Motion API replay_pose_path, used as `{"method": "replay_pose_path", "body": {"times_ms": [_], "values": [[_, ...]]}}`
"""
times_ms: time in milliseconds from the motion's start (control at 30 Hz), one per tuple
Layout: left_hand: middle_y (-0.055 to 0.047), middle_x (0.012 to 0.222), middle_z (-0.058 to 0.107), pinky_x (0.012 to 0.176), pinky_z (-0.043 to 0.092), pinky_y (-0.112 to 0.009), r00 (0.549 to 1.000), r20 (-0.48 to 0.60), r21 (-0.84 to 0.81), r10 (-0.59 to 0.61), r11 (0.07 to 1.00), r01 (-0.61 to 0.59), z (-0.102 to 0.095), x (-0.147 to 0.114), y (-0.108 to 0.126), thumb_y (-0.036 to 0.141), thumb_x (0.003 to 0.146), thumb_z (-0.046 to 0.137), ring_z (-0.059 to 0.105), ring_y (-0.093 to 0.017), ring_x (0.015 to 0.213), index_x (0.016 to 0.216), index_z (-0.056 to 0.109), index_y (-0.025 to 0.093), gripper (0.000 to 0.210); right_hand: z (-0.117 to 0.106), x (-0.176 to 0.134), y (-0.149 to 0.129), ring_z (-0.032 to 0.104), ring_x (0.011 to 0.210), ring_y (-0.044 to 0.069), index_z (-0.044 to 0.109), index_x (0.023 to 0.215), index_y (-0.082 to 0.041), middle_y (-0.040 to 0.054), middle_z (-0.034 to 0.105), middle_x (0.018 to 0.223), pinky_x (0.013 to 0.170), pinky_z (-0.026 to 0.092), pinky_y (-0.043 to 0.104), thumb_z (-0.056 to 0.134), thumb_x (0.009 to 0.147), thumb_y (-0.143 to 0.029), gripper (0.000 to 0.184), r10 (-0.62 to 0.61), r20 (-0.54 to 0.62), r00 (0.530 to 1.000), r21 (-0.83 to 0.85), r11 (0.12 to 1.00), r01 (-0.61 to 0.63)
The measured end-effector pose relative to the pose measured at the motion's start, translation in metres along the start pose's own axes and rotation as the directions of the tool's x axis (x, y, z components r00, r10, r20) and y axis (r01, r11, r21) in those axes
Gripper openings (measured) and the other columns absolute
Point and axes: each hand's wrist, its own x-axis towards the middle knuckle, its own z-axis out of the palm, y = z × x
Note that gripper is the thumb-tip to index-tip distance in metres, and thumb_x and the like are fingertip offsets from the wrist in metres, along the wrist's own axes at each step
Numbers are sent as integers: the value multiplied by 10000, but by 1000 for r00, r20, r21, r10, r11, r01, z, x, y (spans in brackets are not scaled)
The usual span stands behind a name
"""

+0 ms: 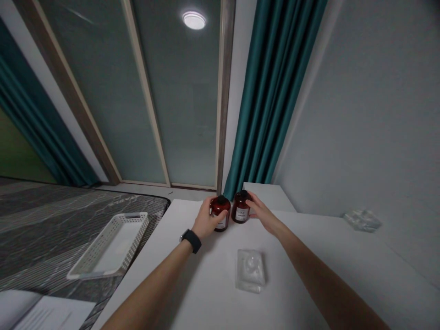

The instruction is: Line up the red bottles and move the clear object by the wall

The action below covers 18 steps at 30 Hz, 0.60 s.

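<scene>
A white perforated plastic basket (110, 243) lies on the bed. At the table's (206, 293) far edge, the left hand (206, 221) has its fingers clamped round one dark red glass-like jar (220, 213); the right hand (261, 211) touches its twin (240, 207), fingers apart. Probably smooth, breakable; grip the body.

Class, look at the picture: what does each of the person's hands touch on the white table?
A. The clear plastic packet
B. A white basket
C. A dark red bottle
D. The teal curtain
C: the left hand wraps one dark red bottle and the right hand touches the other bottle beside it.
</scene>
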Motion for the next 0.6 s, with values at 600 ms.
{"method": "replay_pose_path", "body": {"times_ms": [600], "values": [[-73, 1143, 632, 902, 511, -364, 994, -35, 7, -105, 994, 105, -102, 21, -43, 356, 793, 677, 613, -212, 1039, 1201, 486, 211, 473, 105, 46, -16, 587, 1075, 233, 430, 1287, -359, 22, 564, 1297, 656, 529, 307, 574, 825, -458, 494, -28, 238, 971, -70, 996, 46]]}}
